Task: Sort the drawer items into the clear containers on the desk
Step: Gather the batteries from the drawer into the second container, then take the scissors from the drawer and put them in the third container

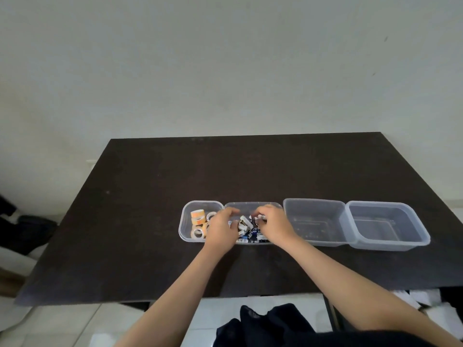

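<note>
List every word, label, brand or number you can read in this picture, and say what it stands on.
None can be read.
Batteries in the second container: blue and white printed labels, too blurred to read.
Tape rolls in the leftmost container: no text legible.

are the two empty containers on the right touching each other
Touching: the head view shows the third container's right rim meeting the rightmost container's left rim, no desk visible between.

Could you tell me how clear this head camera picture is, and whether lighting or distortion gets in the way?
Head view: soft, even light, no hard shadows or glare; wide-angle bending splays the desk edges; the batteries and tape rolls are small and slightly blurred, labels unreadable; both the left hand and right hand hide part of the second container.
</note>
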### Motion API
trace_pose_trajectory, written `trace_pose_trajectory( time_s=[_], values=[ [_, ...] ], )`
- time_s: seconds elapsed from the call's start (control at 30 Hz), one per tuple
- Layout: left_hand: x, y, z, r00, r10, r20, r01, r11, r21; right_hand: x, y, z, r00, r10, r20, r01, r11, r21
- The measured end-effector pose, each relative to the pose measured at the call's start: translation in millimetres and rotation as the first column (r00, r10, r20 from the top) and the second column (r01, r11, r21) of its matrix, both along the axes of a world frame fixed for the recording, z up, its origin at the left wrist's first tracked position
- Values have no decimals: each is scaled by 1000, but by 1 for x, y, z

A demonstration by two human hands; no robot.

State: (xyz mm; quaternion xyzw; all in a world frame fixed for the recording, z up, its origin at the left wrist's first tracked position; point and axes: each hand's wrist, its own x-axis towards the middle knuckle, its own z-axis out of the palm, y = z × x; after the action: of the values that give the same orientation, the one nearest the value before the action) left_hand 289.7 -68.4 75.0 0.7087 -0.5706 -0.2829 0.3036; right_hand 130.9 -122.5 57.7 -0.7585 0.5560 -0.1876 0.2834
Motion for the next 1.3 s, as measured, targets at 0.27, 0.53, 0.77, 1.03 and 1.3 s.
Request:
trace_pose_trajectory(
  time_s=[0.27,0.53,0.77,1.03,1.3],
  values=[
    [3,50,-1,996,-87,-18,84,989,-123,-11,70,5,979,-156,132,176,972,-156],
    [-28,114,-17,951,-292,-99,279,952,-129,-42,176,-6,919,-353,179,377,917,-128],
    [-88,148,-32,879,-466,-104,463,885,-51,-105,234,-22,853,-502,142,509,861,-16],
    [-194,155,-57,806,-586,-78,590,807,30,-205,261,-41,803,-591,76,590,806,47],
    [-333,143,-81,822,-560,-101,569,804,174,-356,240,-66,812,-580,-58,578,787,215]
  ],
)
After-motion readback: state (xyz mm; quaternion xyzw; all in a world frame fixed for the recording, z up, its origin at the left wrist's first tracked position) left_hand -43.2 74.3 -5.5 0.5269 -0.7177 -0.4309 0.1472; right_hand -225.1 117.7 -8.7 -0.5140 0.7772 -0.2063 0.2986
